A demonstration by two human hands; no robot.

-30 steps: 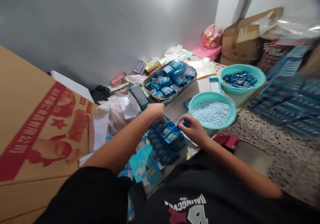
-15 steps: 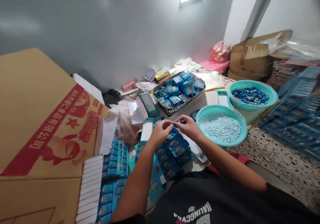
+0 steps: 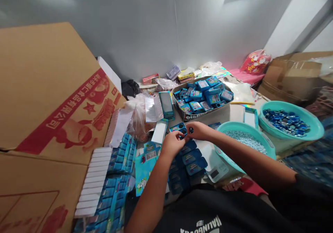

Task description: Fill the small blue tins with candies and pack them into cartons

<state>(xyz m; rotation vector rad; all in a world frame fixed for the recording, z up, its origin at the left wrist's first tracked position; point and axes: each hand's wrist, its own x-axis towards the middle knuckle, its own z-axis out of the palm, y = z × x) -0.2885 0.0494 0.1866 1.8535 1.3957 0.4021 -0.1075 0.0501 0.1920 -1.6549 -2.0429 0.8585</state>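
My left hand (image 3: pixel 172 143) and my right hand (image 3: pixel 198 130) meet over a small blue candy box (image 3: pixel 179 127), both gripping it just above a stack of like blue boxes (image 3: pixel 191 158) on the table. A small blue piece shows at my right fingertips. Right of my hands stands a teal basin of pale blue candies (image 3: pixel 243 140). Beyond it a second teal basin (image 3: pixel 291 122) holds dark blue caps.
A cardboard tray of filled blue boxes (image 3: pixel 204 96) sits behind my hands. A big brown carton (image 3: pixel 52 97) with red print fills the left. Rows of white and blue packs (image 3: pixel 109 177) lie at the lower left. Cartons (image 3: pixel 291 76) and bags line the far wall.
The view has swung left and up. My hands came together from the stack and now hold one blue box between them, raised slightly above the stack.
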